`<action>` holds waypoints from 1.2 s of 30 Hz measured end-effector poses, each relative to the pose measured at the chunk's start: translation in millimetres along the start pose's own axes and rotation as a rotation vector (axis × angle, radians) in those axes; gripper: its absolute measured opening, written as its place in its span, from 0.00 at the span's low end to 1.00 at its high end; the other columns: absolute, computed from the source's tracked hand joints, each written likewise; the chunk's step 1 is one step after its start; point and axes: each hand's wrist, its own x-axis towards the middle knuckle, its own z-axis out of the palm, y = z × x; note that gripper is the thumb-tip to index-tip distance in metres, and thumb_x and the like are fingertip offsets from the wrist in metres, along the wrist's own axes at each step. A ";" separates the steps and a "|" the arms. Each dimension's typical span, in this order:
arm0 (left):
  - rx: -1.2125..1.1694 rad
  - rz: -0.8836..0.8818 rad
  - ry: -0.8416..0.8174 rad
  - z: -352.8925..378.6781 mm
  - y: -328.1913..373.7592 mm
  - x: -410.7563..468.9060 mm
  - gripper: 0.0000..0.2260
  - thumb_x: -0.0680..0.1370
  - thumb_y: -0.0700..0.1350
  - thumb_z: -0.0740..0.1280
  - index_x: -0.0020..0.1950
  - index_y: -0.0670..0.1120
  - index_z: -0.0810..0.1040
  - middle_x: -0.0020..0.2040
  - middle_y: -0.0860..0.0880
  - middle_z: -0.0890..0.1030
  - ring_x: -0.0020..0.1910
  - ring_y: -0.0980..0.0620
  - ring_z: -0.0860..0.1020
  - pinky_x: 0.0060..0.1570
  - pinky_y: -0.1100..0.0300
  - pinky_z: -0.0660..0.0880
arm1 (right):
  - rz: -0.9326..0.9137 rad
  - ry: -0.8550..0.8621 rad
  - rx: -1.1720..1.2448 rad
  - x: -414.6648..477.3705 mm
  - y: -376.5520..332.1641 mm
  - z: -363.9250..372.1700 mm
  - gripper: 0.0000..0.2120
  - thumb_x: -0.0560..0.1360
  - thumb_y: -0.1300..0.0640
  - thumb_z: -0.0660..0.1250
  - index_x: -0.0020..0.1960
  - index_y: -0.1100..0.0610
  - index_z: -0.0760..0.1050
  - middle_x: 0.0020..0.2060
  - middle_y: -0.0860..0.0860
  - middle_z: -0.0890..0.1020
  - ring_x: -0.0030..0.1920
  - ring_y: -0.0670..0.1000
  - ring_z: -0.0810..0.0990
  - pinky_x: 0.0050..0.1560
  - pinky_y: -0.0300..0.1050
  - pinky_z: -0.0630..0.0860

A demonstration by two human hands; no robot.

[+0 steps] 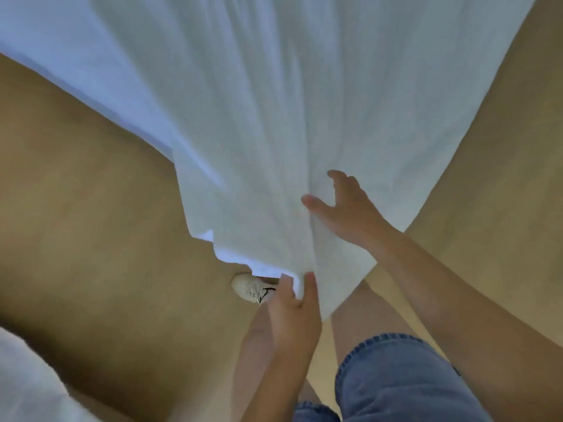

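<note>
- The large white cloth sheet [259, 117] hangs from the top of the frame and narrows to a low corner at lower centre. Its long axis runs top to bottom, above the beige carpeted floor [91, 223].
- The left hand [289, 303] pinches the sheet's bottom edge at lower centre, thumb on one side and fingers on the other, clamped on the cloth.
- The right hand [344, 208] is higher, right of centre, with fingers spread and thumb apart, gripping nothing. It lies against or just beside the sheet, and I cannot tell which.
- A vertical fold [312, 245] runs from the right hand's thumb down towards the left hand, so the 2 hands sit on 1 line along it.
- Judgement: the right hand is the nearer one to take the fold higher up, which lies just left of its palm.
- Below are a white sneaker [249, 289] and blue denim shorts [396, 376].
</note>
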 end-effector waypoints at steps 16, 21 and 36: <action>-0.498 -0.419 -0.404 -78.2 104.3 195.7 0.29 0.73 0.67 0.61 0.64 0.47 0.73 0.59 0.47 0.79 0.54 0.46 0.79 0.57 0.49 0.74 | -0.190 -0.003 -0.066 -59.2 18.2 38.6 0.15 0.77 0.67 0.57 0.59 0.60 0.76 0.50 0.56 0.82 0.49 0.58 0.78 0.42 0.46 0.66; -0.480 -0.202 -0.237 -61.4 181.7 237.0 0.08 0.76 0.50 0.68 0.50 0.46 0.79 0.42 0.50 0.82 0.39 0.51 0.80 0.42 0.59 0.78 | 0.058 -0.122 -0.395 -45.8 29.6 65.5 0.19 0.80 0.60 0.53 0.70 0.52 0.65 0.64 0.48 0.73 0.62 0.50 0.72 0.55 0.40 0.67; 0.143 -0.331 -0.526 -311.1 200.1 242.1 0.19 0.75 0.55 0.67 0.63 0.48 0.75 0.56 0.52 0.81 0.55 0.54 0.79 0.56 0.58 0.74 | -0.383 -0.090 -0.246 82.2 -289.8 113.8 0.08 0.78 0.58 0.57 0.52 0.58 0.73 0.47 0.53 0.77 0.47 0.56 0.78 0.40 0.44 0.66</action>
